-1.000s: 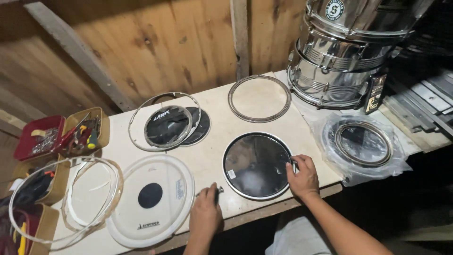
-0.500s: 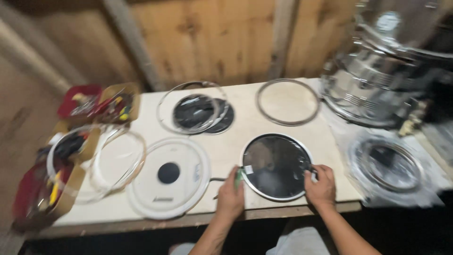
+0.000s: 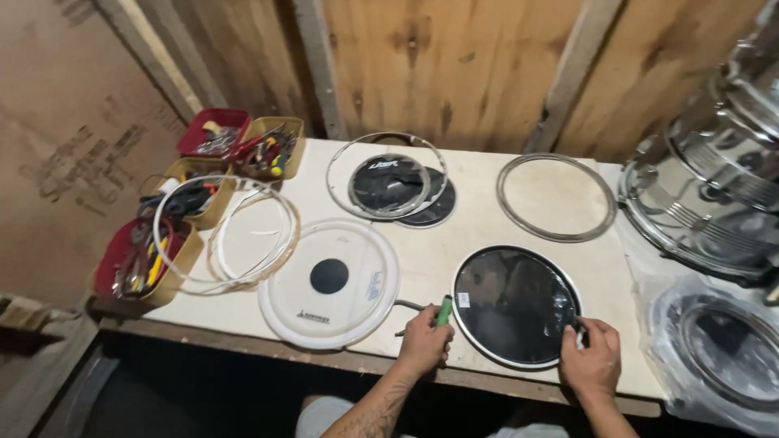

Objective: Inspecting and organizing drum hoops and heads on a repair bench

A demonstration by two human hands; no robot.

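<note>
Counter (image 3: 487,191): pale board against a wooden wall; it carries every item below.
Steel drum shell (image 3: 714,203): chrome, at the far right end of the counter, partly out of frame.
Plastic bag (image 3: 722,349): clear, at the right front corner, holding a dark round head with a metal ring.
White drum head (image 3: 329,282): translucent disc with a black centre dot and small dark printed marks near its front and right edge; lies left of my left hand.
Black drum head (image 3: 515,304): glossy disc with a metal rim, flat at the front edge of the counter between my hands; a small white rectangular label sits at its left edge.
Metal hoop (image 3: 556,197): bare ring lying flat behind the black drum head.
Stacked dark heads (image 3: 398,188): black discs under a clear hoop, rear centre; white lettering on top.
Loose hoops (image 3: 235,235): white and clear rings at left, overlapping the trays.
Trays (image 3: 195,195): red and tan boxes of small tools at the left end.
Left hand (image 3: 423,345): my fingers are clenched around a green-handled tool (image 3: 444,311), its tip just beside the black head's left rim.
Right hand (image 3: 592,361): my fingers pinch the right rim of the black drum head.
</note>
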